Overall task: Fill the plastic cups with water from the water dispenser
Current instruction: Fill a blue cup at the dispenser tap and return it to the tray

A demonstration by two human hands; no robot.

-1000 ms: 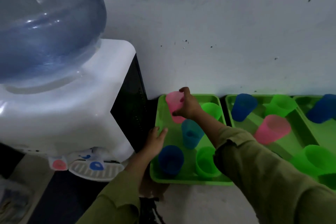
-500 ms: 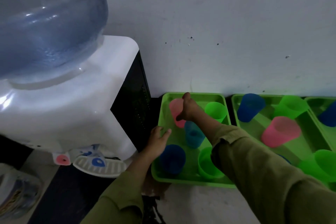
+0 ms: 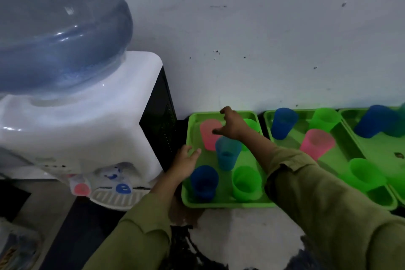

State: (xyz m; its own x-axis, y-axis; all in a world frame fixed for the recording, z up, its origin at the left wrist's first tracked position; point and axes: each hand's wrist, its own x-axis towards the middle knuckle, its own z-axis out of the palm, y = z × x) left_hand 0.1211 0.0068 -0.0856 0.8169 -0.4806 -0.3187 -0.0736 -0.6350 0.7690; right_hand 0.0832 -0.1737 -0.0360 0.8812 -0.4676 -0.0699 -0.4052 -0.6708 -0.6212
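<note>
A white water dispenser (image 3: 87, 127) with a blue bottle (image 3: 54, 28) stands at the left; its red tap (image 3: 81, 188) and blue tap (image 3: 122, 187) hang over a drip tray (image 3: 116, 200). Beside it lies a green tray (image 3: 219, 204) holding a pink cup (image 3: 207, 138), a teal cup (image 3: 226, 155), a dark blue cup (image 3: 203, 182) and two green cups (image 3: 246, 183). My right hand (image 3: 231, 125) hovers just right of the pink cup, fingers spread, holding nothing. My left hand (image 3: 186, 163) rests on the tray's left rim with straight fingers.
A second green tray (image 3: 350, 153) to the right carries blue, pink and green cups, and a third tray (image 3: 377, 149) with blue cups sits at the far right. The white wall runs directly behind the trays. A dark gap separates dispenser and first tray.
My right hand set the pink cup down at the tray's back left and let go, its fingers now spread. The left hand stayed on the tray rim.
</note>
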